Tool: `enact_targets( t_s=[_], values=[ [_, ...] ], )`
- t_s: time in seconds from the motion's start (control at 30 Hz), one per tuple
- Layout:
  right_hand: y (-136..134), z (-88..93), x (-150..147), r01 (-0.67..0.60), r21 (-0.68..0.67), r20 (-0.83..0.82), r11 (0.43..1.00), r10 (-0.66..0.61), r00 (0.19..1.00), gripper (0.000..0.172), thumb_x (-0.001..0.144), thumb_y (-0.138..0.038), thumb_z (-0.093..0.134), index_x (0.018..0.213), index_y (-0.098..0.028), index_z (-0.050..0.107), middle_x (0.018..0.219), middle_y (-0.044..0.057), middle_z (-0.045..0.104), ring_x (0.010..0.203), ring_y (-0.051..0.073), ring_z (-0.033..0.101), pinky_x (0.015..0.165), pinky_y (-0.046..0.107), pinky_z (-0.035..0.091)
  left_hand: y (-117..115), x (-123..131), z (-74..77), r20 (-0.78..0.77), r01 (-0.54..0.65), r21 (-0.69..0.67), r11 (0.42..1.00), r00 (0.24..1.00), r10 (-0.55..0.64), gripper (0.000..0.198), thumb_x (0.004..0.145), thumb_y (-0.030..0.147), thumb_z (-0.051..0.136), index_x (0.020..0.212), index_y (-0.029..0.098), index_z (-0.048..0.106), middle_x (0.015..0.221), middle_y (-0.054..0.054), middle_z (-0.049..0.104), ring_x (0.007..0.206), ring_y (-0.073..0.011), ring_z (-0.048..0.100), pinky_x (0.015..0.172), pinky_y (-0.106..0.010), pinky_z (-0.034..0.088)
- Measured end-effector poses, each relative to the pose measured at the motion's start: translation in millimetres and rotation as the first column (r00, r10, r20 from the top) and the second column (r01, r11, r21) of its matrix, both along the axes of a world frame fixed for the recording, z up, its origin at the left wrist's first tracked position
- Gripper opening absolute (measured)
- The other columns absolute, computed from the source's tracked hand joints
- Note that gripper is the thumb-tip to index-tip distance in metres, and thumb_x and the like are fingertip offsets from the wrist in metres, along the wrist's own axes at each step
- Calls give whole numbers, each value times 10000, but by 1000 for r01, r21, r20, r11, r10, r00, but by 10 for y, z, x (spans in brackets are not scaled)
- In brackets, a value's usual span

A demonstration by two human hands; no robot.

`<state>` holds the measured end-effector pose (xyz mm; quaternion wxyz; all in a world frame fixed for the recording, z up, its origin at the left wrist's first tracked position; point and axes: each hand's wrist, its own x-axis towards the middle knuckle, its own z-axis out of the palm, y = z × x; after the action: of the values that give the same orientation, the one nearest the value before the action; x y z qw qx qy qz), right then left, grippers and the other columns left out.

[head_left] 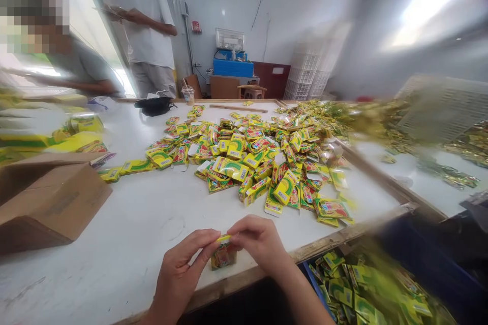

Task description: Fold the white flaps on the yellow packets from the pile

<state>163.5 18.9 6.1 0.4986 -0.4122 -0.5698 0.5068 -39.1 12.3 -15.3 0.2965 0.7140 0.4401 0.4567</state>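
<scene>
Near the front edge of the white table, a small yellow-green carton [223,256] with a red picture on its face stands upright between my hands. My left hand [185,264] pinches the carton's top edge from the left, thumb and forefinger together. From the right, my right hand [259,241] grips the same top edge with its fingertips. The fingers partly cover the top flap. Beyond my hands lies a large heap of similar small cartons [232,168], some with white end flaps sticking out.
An opened brown cardboard box [61,203] stands at the left. At lower right, a blue bin [314,282] holds more cartons. Gold packets [324,111] and a white crate [446,106] are at the right. A cup [188,94] and black pouch [154,105] sit far back. Two people are at left.
</scene>
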Motion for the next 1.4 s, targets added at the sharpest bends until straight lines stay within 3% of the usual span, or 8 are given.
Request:
enact_targets(
  t_s=[0.3, 0.7, 0.93, 1.07, 1.13, 1.23, 1.3, 1.4],
  values=[
    [-197, -171, 5, -3, 520, 287, 854, -172, 942, 299, 900, -168, 628, 1162, -303, 676, 1063, 70, 674, 966, 213, 614, 835, 360, 520, -182, -90, -9, -153, 115, 186, 976, 984, -87, 455, 852, 83, 638, 1239, 322, 634, 1101, -23, 713, 976, -202, 679, 854, -288, 564],
    [-363, -209, 119, -153, 723, 448, 673, -288, 846, 556, 889, -19, 501, 1405, -223, 459, 1189, 132, 622, 1071, 253, 573, 897, 432, 534, -207, -80, -173, -219, 233, 335, 913, 962, -165, 524, 855, 7, 606, 1301, 281, 574, 1229, -60, 650, 1105, -208, 633, 909, -310, 559],
    [-398, -358, 0, -1, 600, 296, 800, -221, 929, 367, 908, -89, 561, 1227, -259, 628, 1181, 94, 628, 1055, 205, 607, 895, 349, 537, -285, -84, -332, -247, 38, 236, 971, 969, 22, 468, 863, 136, 652, 1297, 283, 557, 1208, -20, 696, 1072, -191, 677, 943, -280, 553],
    [-300, -320, -86, 104, 513, 148, 852, -207, 967, 233, 910, -156, 602, 1066, -281, 721, 1057, 62, 676, 921, 171, 665, 805, 291, 559, -263, -58, -205, -233, 78, 264, 961, 972, -15, 370, 879, 141, 622, 1213, 299, 619, 1206, 6, 700, 1071, -185, 676, 952, -278, 543],
    [-313, -188, 115, 169, 476, 116, 863, -252, 961, 183, 901, -187, 617, 987, -284, 747, 990, 51, 697, 880, 177, 679, 779, 293, 564, -118, 66, -67, -234, 69, 250, 966, 972, -9, 293, 905, 170, 586, 1167, 288, 644, 1174, -2, 709, 1067, -186, 668, 949, -288, 533],
    [-570, 14, 909, 355, 400, 229, 845, -467, 854, 144, 883, -270, 628, 955, -296, 749, 1014, 67, 709, 943, 240, 677, 838, 373, 551, 301, 440, 120, -328, -4, 278, 961, 939, 99, 214, 926, 238, 551, 1108, 225, 665, 1119, -53, 711, 1080, -208, 633, 961, -330, 499],
    [-876, 74, 1663, 531, 377, 395, 759, -650, 649, 168, 846, -364, 631, 957, -318, 748, 1042, 88, 713, 941, 295, 683, 841, 441, 543, 644, 752, 185, -431, -17, 306, 952, 889, 155, 298, 851, 260, 651, 1142, 193, 652, 1148, -88, 688, 1132, -255, 582, 1003, -395, 451],
    [-1306, 48, 2626, 665, 385, 626, 640, -711, 321, 218, 738, -469, 639, 878, -359, 763, 905, 103, 748, 698, 335, 708, 567, 453, 554, 1047, 1132, 203, -490, -28, 281, 959, 855, 168, 381, 705, 166, 741, 1083, 164, 685, 1136, -141, 664, 1127, -355, 544, 953, -512, 424]
  ],
)
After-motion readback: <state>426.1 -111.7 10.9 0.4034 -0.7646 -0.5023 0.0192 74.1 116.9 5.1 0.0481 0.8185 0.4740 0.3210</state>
